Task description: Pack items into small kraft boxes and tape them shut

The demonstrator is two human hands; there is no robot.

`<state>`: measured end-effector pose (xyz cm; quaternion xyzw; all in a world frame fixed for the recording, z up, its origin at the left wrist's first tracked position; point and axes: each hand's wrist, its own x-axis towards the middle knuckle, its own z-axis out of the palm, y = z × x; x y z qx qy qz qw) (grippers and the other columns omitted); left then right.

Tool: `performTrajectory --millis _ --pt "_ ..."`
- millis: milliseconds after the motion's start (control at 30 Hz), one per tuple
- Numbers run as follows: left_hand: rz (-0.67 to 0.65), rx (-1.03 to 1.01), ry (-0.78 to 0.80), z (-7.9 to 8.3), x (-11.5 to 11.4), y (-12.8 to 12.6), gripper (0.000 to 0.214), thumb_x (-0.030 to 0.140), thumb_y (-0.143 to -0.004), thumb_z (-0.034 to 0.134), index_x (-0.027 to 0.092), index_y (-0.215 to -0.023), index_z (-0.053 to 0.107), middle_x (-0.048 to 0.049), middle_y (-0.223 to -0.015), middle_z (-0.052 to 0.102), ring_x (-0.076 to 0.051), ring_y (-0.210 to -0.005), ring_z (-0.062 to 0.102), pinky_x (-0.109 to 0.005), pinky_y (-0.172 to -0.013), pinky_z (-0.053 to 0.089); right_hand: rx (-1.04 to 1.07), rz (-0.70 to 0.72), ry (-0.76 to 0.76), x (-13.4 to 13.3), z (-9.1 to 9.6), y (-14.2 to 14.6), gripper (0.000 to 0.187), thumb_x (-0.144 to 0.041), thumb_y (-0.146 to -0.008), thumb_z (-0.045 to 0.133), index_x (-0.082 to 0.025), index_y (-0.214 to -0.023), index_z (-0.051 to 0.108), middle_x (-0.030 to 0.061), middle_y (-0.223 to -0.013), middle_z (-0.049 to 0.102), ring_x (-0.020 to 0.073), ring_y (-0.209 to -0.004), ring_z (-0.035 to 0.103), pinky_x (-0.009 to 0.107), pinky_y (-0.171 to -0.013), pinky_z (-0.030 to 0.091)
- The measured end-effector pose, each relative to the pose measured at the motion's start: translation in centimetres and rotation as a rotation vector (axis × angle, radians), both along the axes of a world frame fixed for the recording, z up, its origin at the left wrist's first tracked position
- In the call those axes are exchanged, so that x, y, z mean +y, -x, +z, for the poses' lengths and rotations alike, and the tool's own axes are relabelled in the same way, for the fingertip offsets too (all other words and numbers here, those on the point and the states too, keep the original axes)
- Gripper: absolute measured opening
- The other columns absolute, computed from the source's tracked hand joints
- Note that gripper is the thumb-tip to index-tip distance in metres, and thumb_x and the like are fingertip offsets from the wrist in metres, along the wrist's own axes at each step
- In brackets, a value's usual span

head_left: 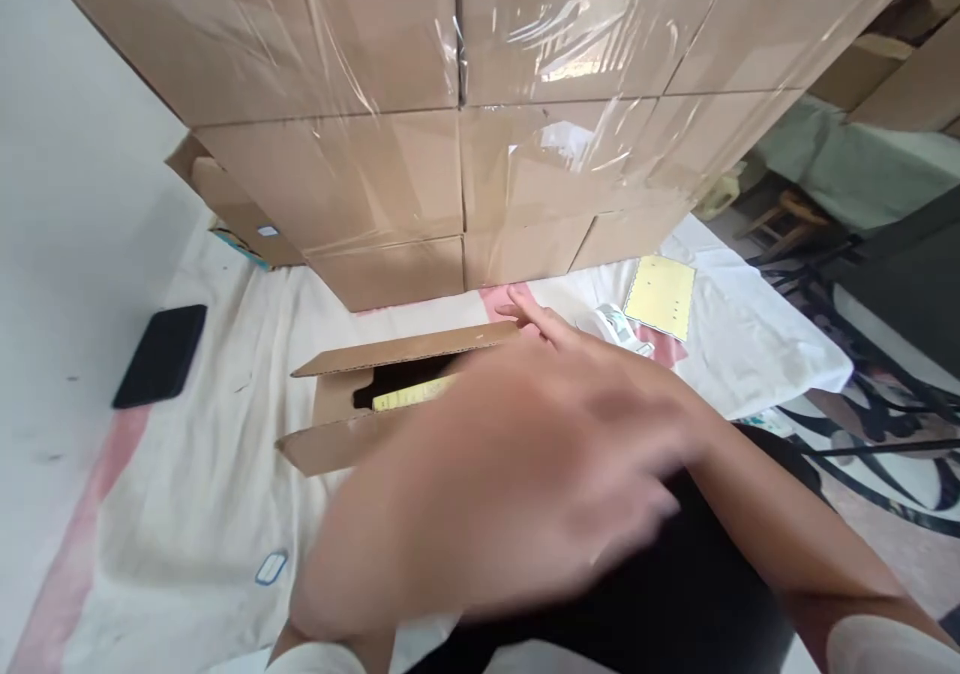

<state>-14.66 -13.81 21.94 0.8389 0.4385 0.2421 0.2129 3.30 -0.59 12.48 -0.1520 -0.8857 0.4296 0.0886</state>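
An open cardboard box (352,446) lies on the cloth-covered table with its long flaps raised. Inside it shows a yellow printed item (409,395), mostly hidden. My left hand (480,484), smeared by motion, crosses in front of the box and covers its right part; its fingers cannot be made out. Behind it, my right hand (551,332) reaches to the far right end of the box, near the back flap. The right fingers that show are stretched out and apart, with nothing seen in them. The rest of that hand is hidden.
Film-wrapped cardboard cartons (390,174) form a wall at the back. A black phone (161,356) lies at left, a small blue-edged label (271,568) at front left. A tape roll (615,326) and a yellow sheet (661,296) are at right.
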Motion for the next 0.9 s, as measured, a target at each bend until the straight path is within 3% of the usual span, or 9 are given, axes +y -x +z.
performTrajectory --millis 100,200,400,533,767,900 --pt "0.282 0.164 0.102 0.5 1.3 4.9 0.013 0.041 -0.089 0.062 0.028 -0.091 0.067 0.0013 -0.088 0.07 -0.019 -0.08 0.064 -0.033 -0.07 0.048 0.017 0.001 -0.028 -0.5 0.4 0.5 0.127 -0.042 -0.077 0.085 -0.034 -0.166 -0.006 0.0096 -0.175 0.006 0.0332 -0.16 0.012 0.055 -0.126 0.024" --pt "0.364 0.294 0.247 -0.1 2.3 7.0 0.015 0.043 -0.084 0.064 0.028 -0.086 0.067 0.0017 -0.087 0.069 -0.02 -0.078 0.062 -0.031 -0.063 0.044 0.008 0.015 -0.064 -1.0 0.2 0.7 0.125 -0.052 -0.078 0.084 -0.032 -0.167 -0.002 0.0117 -0.173 0.014 0.0346 -0.159 0.016 0.056 -0.124 0.028" --pt "0.311 0.387 0.166 -1.4 1.6 6.8 0.016 0.046 -0.084 0.063 0.031 -0.086 0.068 0.0015 -0.085 0.07 -0.02 -0.077 0.06 -0.033 -0.064 0.04 0.048 0.015 -0.092 -1.4 -0.1 0.7 0.121 -0.048 -0.08 0.082 -0.033 -0.167 -0.001 0.0106 -0.17 0.024 0.0327 -0.155 0.025 0.055 -0.123 0.03" --pt "0.285 0.408 0.119 -1.8 1.1 7.1 0.017 0.041 -0.091 0.054 0.036 -0.098 0.069 0.0033 -0.088 0.071 -0.019 -0.074 0.059 -0.032 -0.063 0.039 0.034 -0.013 -0.051 -1.6 0.0 0.8 0.122 -0.048 -0.077 0.084 -0.038 -0.167 0.002 0.0067 -0.171 0.023 0.0344 -0.156 0.023 0.056 -0.123 0.031" --pt "0.166 0.422 0.07 -1.6 1.1 7.6 0.024 0.032 -0.097 0.046 0.034 -0.09 0.069 0.0032 -0.085 0.071 -0.02 -0.079 0.06 -0.032 -0.063 0.04 0.115 0.004 0.005 -1.5 -0.7 0.8 0.118 -0.052 -0.078 0.083 -0.038 -0.167 0.007 0.0068 -0.169 0.028 0.0351 -0.154 0.028 0.056 -0.123 0.029" --pt "0.201 0.423 0.097 -1.3 1.2 7.2 0.023 0.032 -0.097 0.045 0.034 -0.097 0.068 0.0039 -0.09 0.072 -0.018 -0.075 0.061 -0.031 -0.062 0.043 0.152 0.012 0.022 -1.5 -0.9 0.7 0.117 -0.052 -0.078 0.083 -0.037 -0.167 0.008 0.0076 -0.167 0.032 0.0338 -0.152 0.032 0.054 -0.123 0.03"
